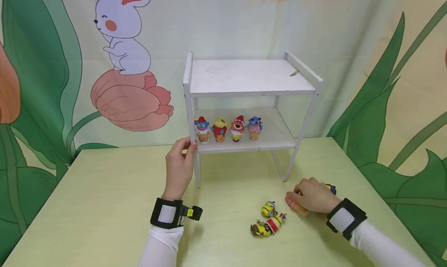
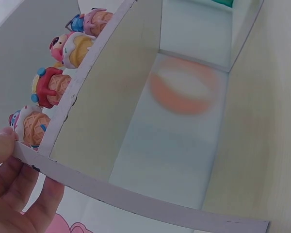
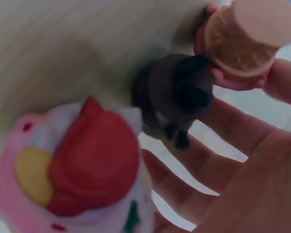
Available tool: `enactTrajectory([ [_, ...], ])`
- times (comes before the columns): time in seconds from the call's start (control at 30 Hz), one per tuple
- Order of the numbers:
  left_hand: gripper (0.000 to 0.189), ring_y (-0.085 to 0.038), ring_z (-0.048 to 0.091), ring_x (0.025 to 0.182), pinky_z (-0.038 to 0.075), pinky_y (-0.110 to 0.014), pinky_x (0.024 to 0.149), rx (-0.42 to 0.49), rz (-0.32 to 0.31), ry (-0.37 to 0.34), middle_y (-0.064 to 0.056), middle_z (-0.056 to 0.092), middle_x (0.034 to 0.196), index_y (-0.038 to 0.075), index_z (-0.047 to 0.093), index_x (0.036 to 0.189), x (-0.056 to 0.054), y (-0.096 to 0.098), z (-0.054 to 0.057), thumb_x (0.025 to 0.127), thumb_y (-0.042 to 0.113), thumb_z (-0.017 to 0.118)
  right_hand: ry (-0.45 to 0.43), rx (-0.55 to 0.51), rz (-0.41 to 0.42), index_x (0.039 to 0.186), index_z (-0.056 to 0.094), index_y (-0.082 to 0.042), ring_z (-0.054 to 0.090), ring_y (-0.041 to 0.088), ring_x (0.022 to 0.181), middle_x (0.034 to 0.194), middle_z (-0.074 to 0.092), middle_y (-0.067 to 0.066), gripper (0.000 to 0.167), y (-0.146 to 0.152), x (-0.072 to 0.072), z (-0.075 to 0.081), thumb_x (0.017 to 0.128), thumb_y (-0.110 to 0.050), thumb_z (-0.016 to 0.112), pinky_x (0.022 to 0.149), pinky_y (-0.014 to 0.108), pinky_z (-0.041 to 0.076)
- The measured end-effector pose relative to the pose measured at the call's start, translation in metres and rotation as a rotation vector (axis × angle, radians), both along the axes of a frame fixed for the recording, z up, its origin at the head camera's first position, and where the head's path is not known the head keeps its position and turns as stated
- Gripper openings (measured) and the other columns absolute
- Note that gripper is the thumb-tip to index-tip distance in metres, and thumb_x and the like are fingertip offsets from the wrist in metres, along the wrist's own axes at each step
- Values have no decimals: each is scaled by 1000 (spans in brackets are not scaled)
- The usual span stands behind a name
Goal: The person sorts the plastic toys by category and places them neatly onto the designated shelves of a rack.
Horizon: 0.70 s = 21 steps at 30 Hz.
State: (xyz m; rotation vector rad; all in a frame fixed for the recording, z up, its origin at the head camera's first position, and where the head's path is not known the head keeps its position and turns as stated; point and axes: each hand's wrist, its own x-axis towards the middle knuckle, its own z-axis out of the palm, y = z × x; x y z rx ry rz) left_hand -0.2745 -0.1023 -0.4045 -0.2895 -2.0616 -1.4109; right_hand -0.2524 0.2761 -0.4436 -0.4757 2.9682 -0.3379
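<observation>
My left hand (image 1: pixel 179 166) grips the front left upright of a small white two-tier rack (image 1: pixel 251 77) at the lower shelf's corner, thumb above and fingers beneath in the left wrist view. My right hand (image 1: pixel 316 195) reaches down over toy figurines on the table at the right. Under its fingers lies an ice-cream-cone figurine (image 1: pixel 301 209) with a pink top. In the right wrist view the fingers look spread and fairly straight, beside the cone base (image 3: pixel 250 41) and a dark figurine (image 3: pixel 174 92). A red-topped figurine (image 3: pixel 94 165) is close to that camera.
Several cone figurines, including a red one (image 1: pixel 219 130) and a blue one (image 1: pixel 255 128), stand in a row on the lower shelf. Yellow figurines (image 1: pixel 268 209) lie on the table (image 1: pixel 115 205) between the hands. A printed cloth (image 1: pixel 223 22) hangs behind.
</observation>
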Motion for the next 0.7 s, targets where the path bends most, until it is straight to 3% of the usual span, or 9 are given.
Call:
enactTrajectory([
  [0.17, 25, -20, 59, 96, 52, -36, 73, -2, 3, 0, -10, 65, 107, 0, 64, 117, 0, 0, 0, 97, 15, 59, -4, -82, 42, 68, 67, -22, 51, 14, 66, 70, 56, -7, 27, -5, 0, -4, 94, -31, 65, 53, 34, 40],
  [0.3, 25, -20, 58, 96, 52, -36, 73, -1, -1, -4, -10, 64, 107, 0, 64, 117, 0, 0, -1, 97, 16, 59, 37, -76, 64, 66, 62, -23, 48, 14, 66, 66, 53, -8, 28, -8, 5, -4, 92, -31, 68, 54, 34, 37],
  [0.7, 26, -19, 58, 95, 52, -36, 73, 2, 1, 1, -10, 65, 106, -1, 64, 117, 0, 0, 0, 97, 15, 59, 127, -63, 62, 89, 66, -19, 50, 9, 68, 68, 53, -15, 15, -17, 16, -5, 93, -33, 68, 66, 38, 39],
])
